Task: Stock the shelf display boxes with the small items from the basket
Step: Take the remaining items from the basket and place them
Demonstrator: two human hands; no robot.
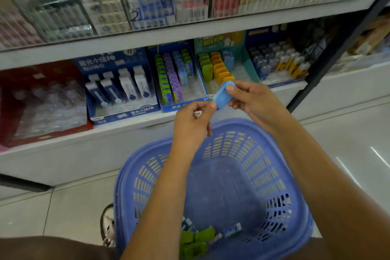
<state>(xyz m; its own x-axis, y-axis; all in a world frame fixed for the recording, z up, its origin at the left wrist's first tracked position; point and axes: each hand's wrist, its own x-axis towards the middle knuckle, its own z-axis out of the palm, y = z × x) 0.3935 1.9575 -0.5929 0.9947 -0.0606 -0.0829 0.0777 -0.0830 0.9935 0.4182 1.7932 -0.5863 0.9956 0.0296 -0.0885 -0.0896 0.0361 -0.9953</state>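
Above the basket (118, 186), my right hand (254, 102) and left hand (191, 126) each pinch an end of the small blue item (224, 95); it looks light, stiff and slick, so I'd grip its flat sides.

A small blue item (224, 95), tilted, is pinched between the left hand (193, 127) and right hand (254, 100) above the slotted blue basket (263, 177), whose near end holds a few green items (196, 240), in front of the teal display box (250, 65) on the shelf.

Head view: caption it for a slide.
The left hand and right hand hold a small blue item over the basket, facing the teal display box.
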